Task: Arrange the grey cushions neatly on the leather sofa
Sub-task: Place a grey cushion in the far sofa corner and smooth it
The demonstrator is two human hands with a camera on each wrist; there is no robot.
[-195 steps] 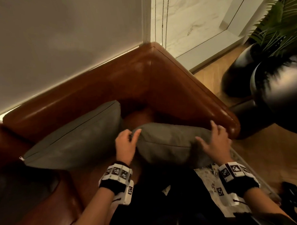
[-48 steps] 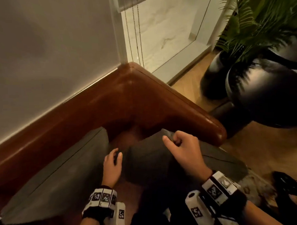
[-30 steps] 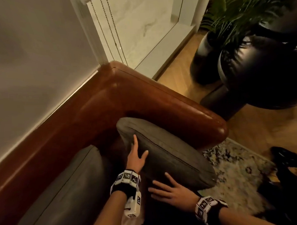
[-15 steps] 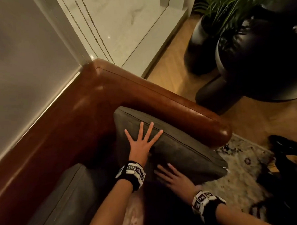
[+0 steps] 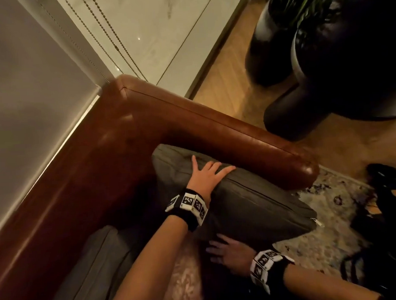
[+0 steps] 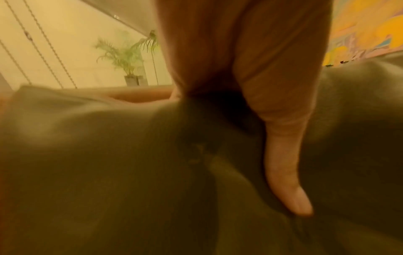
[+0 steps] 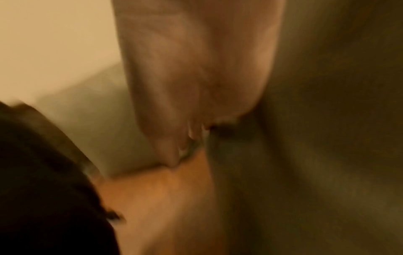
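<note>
Nearest, the right hand (image 5: 230,255) lies low against the near face of the grey cushion (image 5: 257,206), just under its bottom edge. Its fingers (image 5: 215,250) look straight and slightly parted, palm to the fabric, though shadow and the blurred wrist view make that hard to confirm. A little farther on, the left hand (image 5: 204,175) rests flat on the cushion's upper edge, fingers (image 5: 216,166) spread and pointing toward the brown leather armrest (image 5: 225,128), their tips just short of it. In the left wrist view the thumb lies straight along the dented fabric. The cushion itself stands on edge on the seat, leaning against the inner side of the armrest. Its far corner sits near where the armrest meets the sofa back, and its zipped corner is near the armrest's rounded front end. A second grey cushion (image 5: 91,265) lies well apart from the armrest, along the sofa back. Beyond the armrest's front end lies a patterned rug (image 5: 330,241); on the armrest's far side, on the wood floor, stand dark plant pots (image 5: 320,82).
</note>
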